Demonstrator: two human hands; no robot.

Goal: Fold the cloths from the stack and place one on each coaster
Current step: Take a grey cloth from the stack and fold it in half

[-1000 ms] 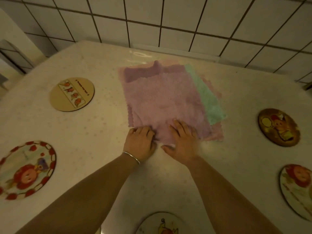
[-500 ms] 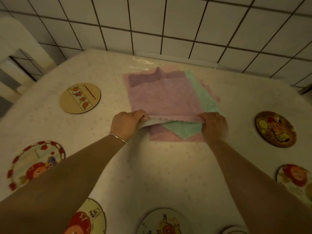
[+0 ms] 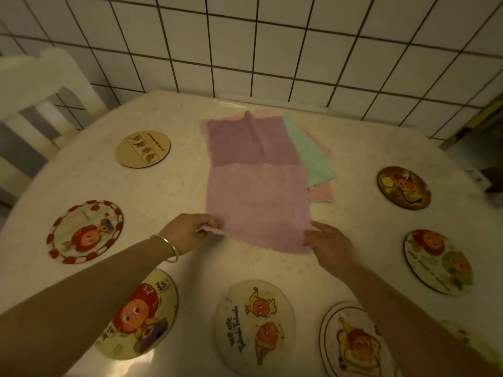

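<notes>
A lilac cloth (image 3: pixel 258 208) lies spread flat on the table (image 3: pixel 245 268), its far part overlapping the stack. My left hand (image 3: pixel 187 232) pinches its near left corner, which is lifted a little. At the near right corner my right hand (image 3: pixel 329 246) holds the edge between thumb and forefinger. The stack behind shows a darker purple cloth (image 3: pixel 250 142), a green one (image 3: pixel 313 156) and a pink one (image 3: pixel 321 193). Several round picture coasters ring the table, among them a tan one (image 3: pixel 143 149), a red-rimmed one (image 3: pixel 85 232) and a dark one (image 3: pixel 404 187). All of them are bare.
More coasters lie along the near edge (image 3: pixel 254 322) and at the right (image 3: pixel 438 261). A tiled wall (image 3: pixel 272 50) stands right behind the table. A white chair back (image 3: pixel 40 85) is at the far left.
Both hands lifted the lilac cloth off the stack by its near edge and drew it toward me. It now lies flat, mostly in front of the stack.
</notes>
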